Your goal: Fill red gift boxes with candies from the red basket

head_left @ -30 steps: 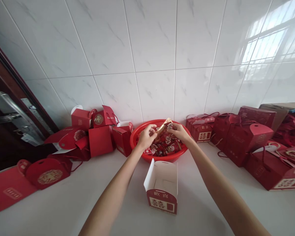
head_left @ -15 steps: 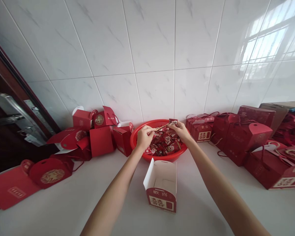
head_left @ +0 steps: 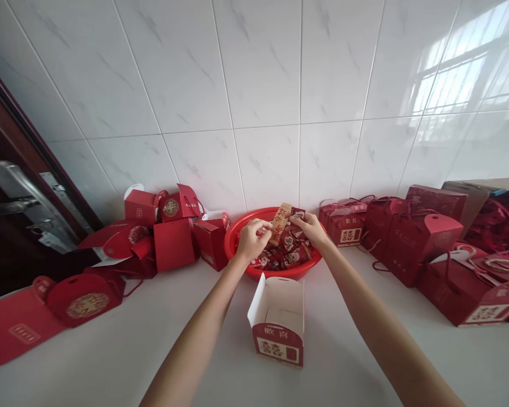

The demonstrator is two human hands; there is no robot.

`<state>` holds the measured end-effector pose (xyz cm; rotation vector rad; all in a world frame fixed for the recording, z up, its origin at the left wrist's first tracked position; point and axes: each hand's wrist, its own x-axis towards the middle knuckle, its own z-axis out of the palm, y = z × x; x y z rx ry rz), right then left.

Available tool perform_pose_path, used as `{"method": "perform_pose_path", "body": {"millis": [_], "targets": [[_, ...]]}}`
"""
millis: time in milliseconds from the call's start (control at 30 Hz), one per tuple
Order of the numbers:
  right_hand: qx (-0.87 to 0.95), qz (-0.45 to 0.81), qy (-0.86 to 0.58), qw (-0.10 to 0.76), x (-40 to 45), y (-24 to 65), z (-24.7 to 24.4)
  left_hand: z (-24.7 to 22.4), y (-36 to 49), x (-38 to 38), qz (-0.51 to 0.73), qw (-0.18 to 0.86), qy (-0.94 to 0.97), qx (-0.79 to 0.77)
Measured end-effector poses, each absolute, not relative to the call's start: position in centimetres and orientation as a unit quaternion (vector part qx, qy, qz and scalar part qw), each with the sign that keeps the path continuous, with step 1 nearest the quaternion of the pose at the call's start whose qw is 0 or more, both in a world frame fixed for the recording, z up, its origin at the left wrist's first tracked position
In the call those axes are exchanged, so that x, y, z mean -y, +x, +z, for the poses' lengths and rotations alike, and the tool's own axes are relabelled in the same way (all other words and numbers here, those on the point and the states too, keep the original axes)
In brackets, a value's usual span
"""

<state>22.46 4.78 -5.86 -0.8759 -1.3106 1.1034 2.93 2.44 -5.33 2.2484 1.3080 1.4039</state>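
Observation:
A red plastic basket [head_left: 285, 273] near the wall holds many small red wrapped packets [head_left: 290, 257]. Above it, my left hand [head_left: 255, 238] pinches the lower left edge of a gold packet with red characters [head_left: 281, 220]. My right hand [head_left: 309, 227] has its fingers closed on a dark red packet [head_left: 297, 212] beside the gold one. In front of the basket stands an open red box [head_left: 277, 339] with a white inside; its visible bottom is bare.
Red boxes [head_left: 176, 244] crowd the left side, near a dark door with a metal handle [head_left: 14, 181]. More red boxes with cord handles [head_left: 422, 243] line the right side. A tiled wall [head_left: 263, 158] rises behind.
The gold packet has turned from edge-on to upright, its printed face now showing. Both hands remain over the basket, and my left hand has shifted slightly. The view has moved a little.

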Motion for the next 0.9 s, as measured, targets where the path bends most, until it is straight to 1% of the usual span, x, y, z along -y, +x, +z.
{"method": "perform_pose_path", "body": {"millis": [100, 167, 300, 400, 600, 767, 833, 900], "targets": [[0.577, 0.481, -0.352, 0.558, -4.6, 22.5, -5.9, -5.6, 2.8, -2.9, 0.482, 0.132, 0.714, -0.49], [0.596, 0.485, -0.341, 0.541, -4.4, 22.5, -5.9, -6.0, 2.9, -3.4, 0.458, 0.179, 0.706, -0.509], [0.618, 0.469, -0.331, 0.537, -4.5, 22.6, -5.7, -6.6, 2.9, -4.1, 0.385, 0.294, 0.752, -0.446], [0.619, 0.459, -0.328, 0.547, -4.7, 22.6, -5.6, -6.9, 2.7, -4.3, 0.394, 0.328, 0.76, -0.4], [0.6, 0.479, -0.337, 0.546, -4.3, 22.6, -5.3, -6.8, 2.3, -4.6, 0.46, 0.295, 0.738, -0.396], [0.605, 0.519, -0.325, 0.508, -3.7, 22.5, -5.2, -6.7, 2.4, -4.5, 0.434, 0.292, 0.747, -0.41], [0.605, 0.525, -0.323, 0.504, -3.7, 22.4, -5.2, -6.6, 2.4, -4.4, 0.428, 0.256, 0.746, -0.443], [0.603, 0.525, -0.328, 0.503, -3.7, 22.3, -5.2, -6.6, 2.4, -4.5, 0.436, 0.198, 0.725, -0.495]]}}
